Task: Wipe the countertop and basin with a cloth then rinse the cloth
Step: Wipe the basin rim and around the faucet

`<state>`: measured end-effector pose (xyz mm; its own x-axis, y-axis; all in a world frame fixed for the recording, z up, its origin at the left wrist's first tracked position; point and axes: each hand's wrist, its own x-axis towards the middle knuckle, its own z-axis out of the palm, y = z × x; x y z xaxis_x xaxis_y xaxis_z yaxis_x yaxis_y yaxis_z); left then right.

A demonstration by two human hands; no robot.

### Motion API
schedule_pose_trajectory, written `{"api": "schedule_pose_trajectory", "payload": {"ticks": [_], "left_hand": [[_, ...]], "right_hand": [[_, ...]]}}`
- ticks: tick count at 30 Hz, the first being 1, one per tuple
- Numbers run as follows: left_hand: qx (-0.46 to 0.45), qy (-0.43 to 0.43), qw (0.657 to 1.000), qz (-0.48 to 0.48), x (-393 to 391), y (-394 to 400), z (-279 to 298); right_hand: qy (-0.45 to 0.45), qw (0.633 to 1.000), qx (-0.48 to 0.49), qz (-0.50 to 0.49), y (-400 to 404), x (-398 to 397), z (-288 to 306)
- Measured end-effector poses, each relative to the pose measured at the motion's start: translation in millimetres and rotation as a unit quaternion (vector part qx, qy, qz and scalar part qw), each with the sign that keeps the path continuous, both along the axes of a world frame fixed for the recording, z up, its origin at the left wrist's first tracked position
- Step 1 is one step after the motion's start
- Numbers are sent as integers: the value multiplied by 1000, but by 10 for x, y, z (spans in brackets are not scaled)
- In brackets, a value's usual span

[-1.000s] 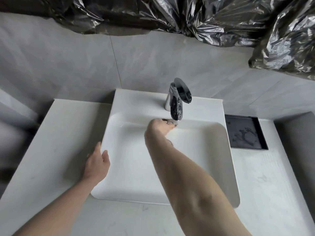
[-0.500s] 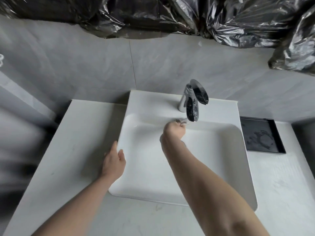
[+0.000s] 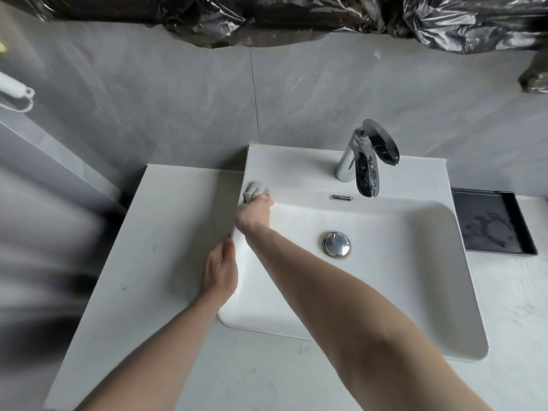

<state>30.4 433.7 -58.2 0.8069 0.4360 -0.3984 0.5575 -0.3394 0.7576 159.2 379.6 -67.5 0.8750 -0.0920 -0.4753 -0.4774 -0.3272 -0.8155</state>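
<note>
**Cloth bunched under right hand at basin's back-left corner**

Right hand (image 3: 254, 213) reaching across the basin (image 3: 415, 280) from the lower right, forearm stretched diagonally over the bowl. Fingers curled down around a small, pale grey cloth (image 3: 255, 188), gripping it as a wad. Most of the cloth hidden beneath the palm and fingers; only a crumpled lump poking out past the knuckles, on the far side of the hand, toward the wall. Cloth pressed onto the flat white rim at the back-left corner of the basin, just where the rim meets the inner slope, and close to the basin's left edge.

Left hand (image 3: 221, 271) laid on the basin's left edge, nearer the body than the right hand, fingers straight and together, pointing away toward the wall, holding nothing. Thumb side over the rim, the rest of the hand over the countertop (image 3: 142, 262) beside it.

Chrome faucet (image 3: 366, 161) standing on the back rim, well to the right of the cloth, spout angled down over the bowl. Small chrome overflow slot (image 3: 341, 197) just below it. Round chrome drain plug (image 3: 336, 244) in the bowl floor, just beyond the right forearm. Black tray (image 3: 492, 223) on the countertop right of the basin. Crinkled black plastic sheeting (image 3: 296, 16) along the top of the grey tiled wall.
</note>
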Motion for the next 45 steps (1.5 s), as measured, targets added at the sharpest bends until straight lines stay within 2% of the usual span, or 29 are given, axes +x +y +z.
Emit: {"api": "schedule_pose_trajectory", "payload": {"ticks": [2,4,7,10,11,13,15,17,18,21,22,25,29,32,36,41,45], "left_hand": [[-67,-9,997,48,-17,55,-31],[-119,-10,989,88,-19,84,2],[-217,-6,969,120,12,155,-167],[-295,25,942,159,47,287,-645],[-306,31,936,172,52,285,-628],[-318,20,929,189,42,157,-230],[-297,15,934,199,44,90,-155],[-281,1,939,200,47,91,-178],[-284,-2,940,188,68,164,-364],[-207,12,964,165,65,211,-469],[-170,14,975,143,48,161,-304],[-102,-17,988,113,3,63,-76],[21,-57,998,1,-38,82,-52],[53,-60,997,-14,-27,77,-61],[66,-44,997,-22,-17,71,-59],[86,-46,994,-42,-39,90,-57],[115,-38,991,-55,-43,79,-45]], "right_hand": [[-72,991,-53,101,-97,-192,-7],[-133,966,-80,205,-261,-389,-58],[-149,949,-79,265,-487,-641,-87],[-164,934,-50,314,-650,-991,-76],[-161,926,-46,338,-704,-1135,-48],[-133,910,-32,391,-783,-1476,45],[-91,898,-68,426,-873,-1807,155],[-66,899,-107,420,-949,-1980,240],[-67,899,-125,414,-992,-2021,285],[-86,898,-149,406,-1243,-2085,425],[-83,899,-155,401,-1387,-2125,466],[-44,894,-238,378,-2006,-2224,485],[19,886,-333,323,-2699,-2215,531],[10,900,-317,299,-2558,-2228,645],[-68,928,-224,288,-1913,-2195,639],[-89,894,-210,386,-1218,-2268,485],[-97,900,-237,352,-1504,-2395,433]]}}
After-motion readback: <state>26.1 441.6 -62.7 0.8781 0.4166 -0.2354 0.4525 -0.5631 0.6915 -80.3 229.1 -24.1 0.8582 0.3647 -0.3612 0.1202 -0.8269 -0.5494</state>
